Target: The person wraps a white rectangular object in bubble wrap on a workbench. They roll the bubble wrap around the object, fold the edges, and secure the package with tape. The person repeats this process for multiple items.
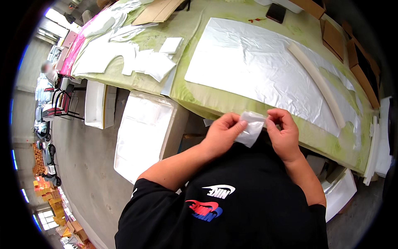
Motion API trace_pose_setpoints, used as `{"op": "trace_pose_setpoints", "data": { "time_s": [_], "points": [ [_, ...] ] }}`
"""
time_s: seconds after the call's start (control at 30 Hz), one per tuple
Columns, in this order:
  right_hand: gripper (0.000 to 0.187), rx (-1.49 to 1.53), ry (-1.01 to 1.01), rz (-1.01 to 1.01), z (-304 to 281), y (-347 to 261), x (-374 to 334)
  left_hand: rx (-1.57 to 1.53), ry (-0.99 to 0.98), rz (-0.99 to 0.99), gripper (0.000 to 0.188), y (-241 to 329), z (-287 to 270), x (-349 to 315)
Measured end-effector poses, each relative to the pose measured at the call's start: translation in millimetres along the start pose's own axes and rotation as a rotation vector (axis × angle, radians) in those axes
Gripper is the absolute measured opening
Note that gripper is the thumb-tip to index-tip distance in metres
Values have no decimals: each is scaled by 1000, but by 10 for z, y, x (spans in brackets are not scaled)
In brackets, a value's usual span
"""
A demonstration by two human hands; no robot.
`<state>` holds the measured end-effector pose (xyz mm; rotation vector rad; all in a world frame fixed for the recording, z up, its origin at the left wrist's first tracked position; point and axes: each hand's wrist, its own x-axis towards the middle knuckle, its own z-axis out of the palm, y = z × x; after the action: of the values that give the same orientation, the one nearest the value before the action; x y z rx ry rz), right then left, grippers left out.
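Note:
A small, thin whitish plastic bag or piece of film (pixel 251 130) is held up in front of my body, at the near edge of the table. My left hand (pixel 219 135) pinches its left side between thumb and fingers. At its upper right edge, my right hand (pixel 285 135) is closed with thumb and fingertips together, gripping that corner. Just beyond my hands, a large crinkled silver-white sheet (pixel 244 62) lies flat on the green-covered table (pixel 195 97). A long, curved cream strip (pixel 317 83) rests across the sheet's right part.
White cut pieces (pixel 155 64) and brown cardboard (pixel 155 11) lie on the table's left part. A dark phone (pixel 276 13) is at the far side. Open cardboard boxes (pixel 360 62) stand at the right. A white-topped block (pixel 143 128) and a white box (pixel 96 103) stand on the floor at left.

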<state>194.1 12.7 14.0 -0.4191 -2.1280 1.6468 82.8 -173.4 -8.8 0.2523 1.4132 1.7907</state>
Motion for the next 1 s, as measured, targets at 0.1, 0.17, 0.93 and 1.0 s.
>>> {"op": "trace_pose_setpoints", "data": {
  "time_s": [0.1,0.17,0.93,1.0],
  "points": [
    [20,55,55,55,-24,106,72,97,94,156,13,353,-551,138],
    [17,77,82,80,-32,187,83,244,267,295,15,774,-970,265],
    [19,-378,-16,-312,44,84,194,1636,465,183,41,1806,-1885,1733],
    [20,-385,-26,-327,38,88,191,1603,438,216,42,1825,-2013,1867]
  ]
}}
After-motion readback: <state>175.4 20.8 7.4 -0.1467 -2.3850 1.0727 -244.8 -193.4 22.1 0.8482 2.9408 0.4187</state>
